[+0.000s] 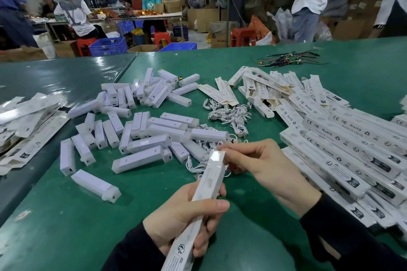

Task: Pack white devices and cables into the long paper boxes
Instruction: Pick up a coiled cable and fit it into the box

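A glossy green mat [66,215] covers the table, slightly wrinkled and catching the light, with a seam running away toward the far left. Nearest the camera, the left hand [187,211] wraps around the lower half of a long paper box [198,200], thumb laid across its top face. The box is slim, white and printed cardboard; its long axis runs from bottom centre up and to the right, its far end raised off the mat. The right hand [259,167] pinches that far end between curled fingers and thumb, at the shiny end flap. Both arms wear dark sleeves.

To the right lies a stack of boxes [343,152], side by side, their printed faces up. Just past the hands, white devices [141,130] lie scattered at every angle: smooth rectangular plastic blocks, some with a small port at one end. Coiled white cables [229,114] sit tangled between them and a loose heap of open boxes [264,90]. More flattened cartons [24,116] lie at the left edge. Farther off rests a bundle of thin dark wires [290,59].

Beyond the table, people sit at a workbench among blue crates [109,46], red stools and brown cardboard cartons in a dim warehouse.
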`<state>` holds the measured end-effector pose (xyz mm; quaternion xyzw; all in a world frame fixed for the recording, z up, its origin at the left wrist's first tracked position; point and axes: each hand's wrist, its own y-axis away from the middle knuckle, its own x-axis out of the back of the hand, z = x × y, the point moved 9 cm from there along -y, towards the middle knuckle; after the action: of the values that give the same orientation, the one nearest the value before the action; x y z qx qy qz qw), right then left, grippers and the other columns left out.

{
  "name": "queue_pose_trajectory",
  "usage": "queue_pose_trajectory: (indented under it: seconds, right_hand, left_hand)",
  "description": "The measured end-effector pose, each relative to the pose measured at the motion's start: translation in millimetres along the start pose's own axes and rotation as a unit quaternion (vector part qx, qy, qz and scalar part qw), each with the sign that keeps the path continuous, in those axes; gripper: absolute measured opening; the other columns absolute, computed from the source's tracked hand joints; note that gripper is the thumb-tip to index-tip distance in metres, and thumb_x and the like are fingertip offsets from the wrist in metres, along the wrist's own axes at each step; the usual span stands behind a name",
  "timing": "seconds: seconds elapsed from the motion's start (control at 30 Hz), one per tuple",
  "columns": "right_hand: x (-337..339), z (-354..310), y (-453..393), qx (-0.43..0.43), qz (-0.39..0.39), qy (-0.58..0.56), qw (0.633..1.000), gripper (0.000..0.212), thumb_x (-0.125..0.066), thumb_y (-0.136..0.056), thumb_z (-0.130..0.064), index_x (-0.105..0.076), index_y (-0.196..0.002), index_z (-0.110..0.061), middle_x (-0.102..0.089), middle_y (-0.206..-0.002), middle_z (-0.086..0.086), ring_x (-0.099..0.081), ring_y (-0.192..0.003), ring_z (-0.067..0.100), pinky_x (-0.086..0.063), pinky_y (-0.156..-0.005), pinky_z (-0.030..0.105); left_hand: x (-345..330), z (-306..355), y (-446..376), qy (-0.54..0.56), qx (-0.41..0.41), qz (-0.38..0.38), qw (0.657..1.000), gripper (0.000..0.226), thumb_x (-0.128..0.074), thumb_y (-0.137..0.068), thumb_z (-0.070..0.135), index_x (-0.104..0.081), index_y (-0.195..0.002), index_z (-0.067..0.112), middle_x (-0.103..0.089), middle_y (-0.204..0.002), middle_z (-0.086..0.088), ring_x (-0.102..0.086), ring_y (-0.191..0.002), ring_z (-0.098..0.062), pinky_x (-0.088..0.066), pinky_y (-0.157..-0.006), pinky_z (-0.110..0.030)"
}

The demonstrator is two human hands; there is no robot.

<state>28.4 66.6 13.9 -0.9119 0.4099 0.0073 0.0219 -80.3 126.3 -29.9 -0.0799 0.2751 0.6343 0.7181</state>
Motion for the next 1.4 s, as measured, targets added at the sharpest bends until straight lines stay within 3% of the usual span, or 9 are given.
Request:
queue_pose_trajectory:
  seconds: [0.27,0.4,0.57,0.77,0.93,1.07,1.17,1.27,1.4]
  right_hand:
    - [-10.8,4.7,4.1,-0.063,-0.112,0.044,0.991,0.014,-0.064,-0.089,-0.003,-0.075,-0.094,0.003,-0.062,-0.058,-0.003,-0.053,-0.051,0.005,-0.040,-0.051,0.013]
    - [-6.0,3.7,3.1,-0.065,-0.098,0.068,0.991,0.017,-0.073,-0.077,0.002,-0.078,-0.071,-0.013,-0.066,-0.060,0.005,-0.055,-0.049,0.009,-0.040,-0.048,0.015]
    - [-4.6,10.2,2.8,-0.086,-0.100,0.027,0.991,0.011,-0.069,-0.079,0.008,-0.077,-0.083,0.002,-0.068,-0.063,0.011,-0.058,-0.052,0.009,-0.045,-0.051,0.015]
    - [-3.3,8.7,0.7,-0.071,-0.068,0.027,0.995,0.030,-0.066,-0.079,0.012,-0.076,-0.063,-0.010,-0.066,-0.058,0.008,-0.059,-0.048,0.009,-0.043,-0.047,0.014]
    - [-6.1,8.9,1.3,-0.068,-0.054,0.005,0.996,0.025,-0.069,-0.080,0.006,-0.077,-0.064,-0.013,-0.066,-0.058,0.003,-0.057,-0.048,0.007,-0.041,-0.046,0.013]
    - [3.9,10.9,0.7,-0.099,-0.011,0.007,0.995,0.004,-0.079,-0.070,-0.018,-0.079,-0.071,-0.015,-0.070,-0.069,0.005,-0.059,-0.054,0.006,-0.044,-0.047,0.015]
    - [13.9,16.3,-2.3,-0.126,0.033,-0.063,0.990,0.029,-0.081,-0.051,-0.028,-0.077,-0.075,-0.011,-0.072,-0.078,0.008,-0.063,-0.058,0.011,-0.052,-0.049,0.020]
    - [-2.4,23.3,1.4,-0.162,0.019,-0.168,0.972,0.024,-0.077,-0.058,-0.019,-0.073,-0.079,-0.008,-0.072,-0.073,0.006,-0.064,-0.052,0.012,-0.056,-0.048,0.023]
    - [-8.5,25.4,2.8,-0.162,0.018,-0.169,0.972,0.028,-0.075,-0.059,-0.019,-0.070,-0.083,-0.004,-0.069,-0.069,0.006,-0.063,-0.048,0.012,-0.057,-0.050,0.023]
  left_hand:
    - [-3.5,-1.9,-0.7,-0.053,0.013,-0.037,0.998,0.037,-0.075,-0.072,0.010,-0.052,-0.101,0.007,-0.050,-0.051,-0.011,-0.047,-0.028,-0.012,-0.042,-0.033,-0.018]
    - [-4.8,-6.8,-1.5,-0.095,0.025,-0.045,0.994,0.041,-0.076,-0.071,0.010,-0.049,-0.102,0.006,-0.052,-0.053,-0.012,-0.049,-0.028,-0.013,-0.043,-0.033,-0.019]
    - [-6.2,-8.0,-2.2,-0.101,0.030,-0.050,0.993,0.042,-0.077,-0.069,0.009,-0.051,-0.101,0.005,-0.050,-0.060,-0.016,-0.049,-0.029,-0.013,-0.043,-0.033,-0.019]
    - [-5.2,-6.4,-2.5,-0.117,0.029,-0.042,0.992,0.040,-0.073,-0.072,0.009,-0.048,-0.104,0.004,-0.052,-0.052,-0.010,-0.049,-0.028,-0.012,-0.042,-0.032,-0.018]
    - [-5.7,-4.1,-1.2,-0.100,0.021,-0.044,0.994,0.044,-0.072,-0.071,0.011,-0.047,-0.107,0.004,-0.051,-0.050,-0.008,-0.046,-0.027,-0.011,-0.041,-0.032,-0.018]
    - [-7.7,-4.8,0.2,-0.087,0.025,-0.053,0.994,0.039,-0.071,-0.072,0.010,-0.050,-0.105,0.006,-0.051,-0.050,-0.009,-0.047,-0.027,-0.011,-0.042,-0.032,-0.018]
    - [-7.9,-3.0,-0.6,-0.076,0.019,-0.049,0.996,0.040,-0.072,-0.070,0.010,-0.051,-0.104,0.006,-0.050,-0.051,-0.009,-0.046,-0.027,-0.011,-0.042,-0.032,-0.018]
    - [-5.1,-2.8,-2.1,-0.077,0.011,-0.030,0.997,0.042,-0.073,-0.069,0.012,-0.050,-0.105,0.005,-0.047,-0.049,-0.010,-0.044,-0.026,-0.012,-0.041,-0.032,-0.017]
    - [-0.6,0.8,-3.2,-0.063,-0.011,-0.008,0.998,0.043,-0.075,-0.071,0.018,-0.051,-0.103,0.005,-0.045,-0.048,-0.008,-0.041,-0.026,-0.012,-0.040,-0.032,-0.017]
